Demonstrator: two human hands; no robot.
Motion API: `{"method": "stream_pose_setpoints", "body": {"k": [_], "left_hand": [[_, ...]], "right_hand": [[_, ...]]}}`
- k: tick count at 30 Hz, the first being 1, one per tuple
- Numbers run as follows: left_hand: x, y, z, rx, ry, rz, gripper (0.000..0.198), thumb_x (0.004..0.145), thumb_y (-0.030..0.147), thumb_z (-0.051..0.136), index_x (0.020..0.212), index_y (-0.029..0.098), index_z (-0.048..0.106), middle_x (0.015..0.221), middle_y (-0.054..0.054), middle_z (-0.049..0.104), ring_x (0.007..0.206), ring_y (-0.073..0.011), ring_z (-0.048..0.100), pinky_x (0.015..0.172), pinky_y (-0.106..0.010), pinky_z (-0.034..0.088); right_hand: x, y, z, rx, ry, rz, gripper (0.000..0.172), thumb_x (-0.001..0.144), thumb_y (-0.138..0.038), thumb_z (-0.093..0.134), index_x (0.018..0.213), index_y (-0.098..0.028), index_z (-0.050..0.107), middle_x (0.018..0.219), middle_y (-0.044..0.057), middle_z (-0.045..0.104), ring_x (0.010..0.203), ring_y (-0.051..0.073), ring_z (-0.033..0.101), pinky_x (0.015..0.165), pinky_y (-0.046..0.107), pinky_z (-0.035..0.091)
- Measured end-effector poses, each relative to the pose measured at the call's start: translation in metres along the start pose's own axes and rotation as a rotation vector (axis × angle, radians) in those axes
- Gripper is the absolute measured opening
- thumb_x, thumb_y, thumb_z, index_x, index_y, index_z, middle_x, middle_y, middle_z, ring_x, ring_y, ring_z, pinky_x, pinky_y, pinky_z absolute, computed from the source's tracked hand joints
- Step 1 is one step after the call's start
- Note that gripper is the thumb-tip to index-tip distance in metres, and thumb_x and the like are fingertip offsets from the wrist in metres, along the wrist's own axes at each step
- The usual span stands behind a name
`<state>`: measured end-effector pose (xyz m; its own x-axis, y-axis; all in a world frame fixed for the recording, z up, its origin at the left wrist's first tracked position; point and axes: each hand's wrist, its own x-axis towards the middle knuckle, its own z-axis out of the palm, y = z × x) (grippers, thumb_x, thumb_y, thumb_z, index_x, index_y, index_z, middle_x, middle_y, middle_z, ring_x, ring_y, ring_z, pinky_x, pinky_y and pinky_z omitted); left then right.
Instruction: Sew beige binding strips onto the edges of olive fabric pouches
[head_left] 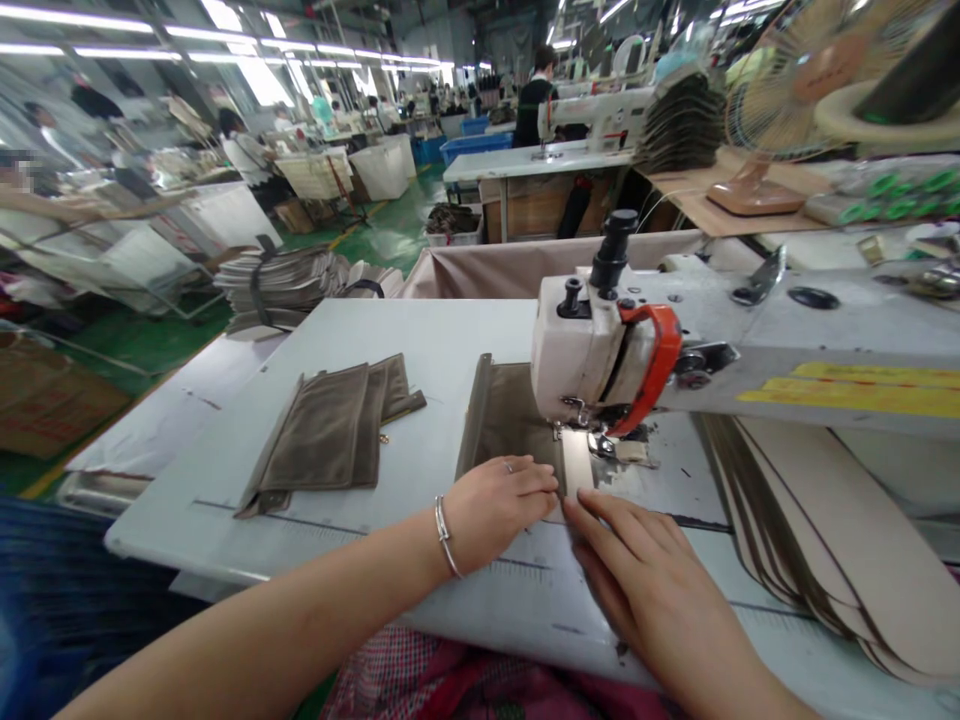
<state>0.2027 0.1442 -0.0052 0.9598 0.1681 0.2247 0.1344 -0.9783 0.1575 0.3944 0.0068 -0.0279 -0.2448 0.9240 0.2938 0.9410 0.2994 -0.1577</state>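
My left hand (506,505) lies flat on the lower part of a dark brown fabric panel (510,415), its fingers stretched toward the sewing machine. A narrow cream strip (577,465) runs along the panel's right edge, below the presser foot (600,443). Fingertips of my right hand (645,560) touch the near end of this strip, with the fingers extended and the thumb low beside the table. The white sewing machine head (577,340), with an orange-red guard (652,370), covers the panel's far right corner.
Left on the table (420,330) lie stitched brown pieces (322,430). Long cream and brown rounded panels (847,530) are stacked at the right. Bundled pieces (285,285) stand behind left. A fan (780,110) and another sewing table (525,165) are farther back, with people working.
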Motion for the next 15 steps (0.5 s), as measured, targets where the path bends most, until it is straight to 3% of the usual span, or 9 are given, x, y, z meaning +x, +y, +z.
{"method": "stream_pose_setpoints", "body": {"k": [15], "left_hand": [[0.022, -0.021, 0.0, 0.083, 0.01, -0.034, 0.017, 0.093, 0.013, 0.047, 0.108, 0.012, 0.057, 0.118, -0.009, 0.06, 0.121, -0.0172, 0.051, 0.107, -0.03, 0.041]], "right_hand": [[0.03, 0.012, -0.006, -0.031, -0.028, 0.036, 0.044, 0.092, -0.032, 0.047, 0.134, -0.021, 0.046, 0.132, 0.008, 0.053, 0.116, 0.024, 0.049, 0.091, 0.042, 0.04]]}}
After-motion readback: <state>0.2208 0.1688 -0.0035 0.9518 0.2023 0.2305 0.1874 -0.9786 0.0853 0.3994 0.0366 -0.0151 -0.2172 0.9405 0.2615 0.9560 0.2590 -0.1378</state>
